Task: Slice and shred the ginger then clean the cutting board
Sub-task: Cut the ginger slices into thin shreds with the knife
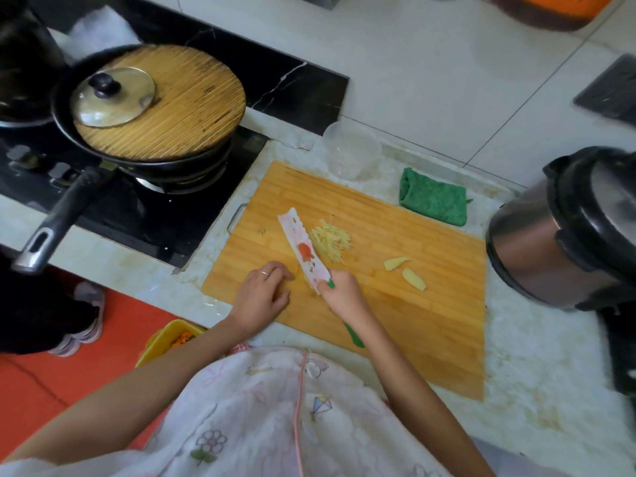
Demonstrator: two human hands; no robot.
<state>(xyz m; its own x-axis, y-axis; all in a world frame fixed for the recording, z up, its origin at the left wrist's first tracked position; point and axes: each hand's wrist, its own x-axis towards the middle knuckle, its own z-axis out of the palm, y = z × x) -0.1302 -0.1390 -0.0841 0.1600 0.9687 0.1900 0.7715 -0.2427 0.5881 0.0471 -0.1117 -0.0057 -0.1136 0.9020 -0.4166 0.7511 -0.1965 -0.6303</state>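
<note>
Cutting board lies flat on the marble counter. Its long axis runs left to right along the counter, skewed in the frame, with a metal handle on the left short end. Left of it, a black pan sits on the stove, covered by a round bamboo mat with a glass lid on top. A steel pressure cooker stands off the board's right end. Knife is on the board, left of centre. Its long axis is diagonal: tip points up-left, away from the person, and the green handle points back toward the body. The blade is pink-white with a red print, too blurred to read. Right hand is wrapped around the handle, index finger at the blade's heel. Left hand rests on the board just left of the blade, fingers loosely curled, ring on one finger, gripping nothing visible. Green cloth lies folded just past the board's far edge. A clear plastic bowl sits to its left. Shredded ginger is piled against the blade's right side. Two ginger slices lie apart from the pile, further right on the board.
</note>
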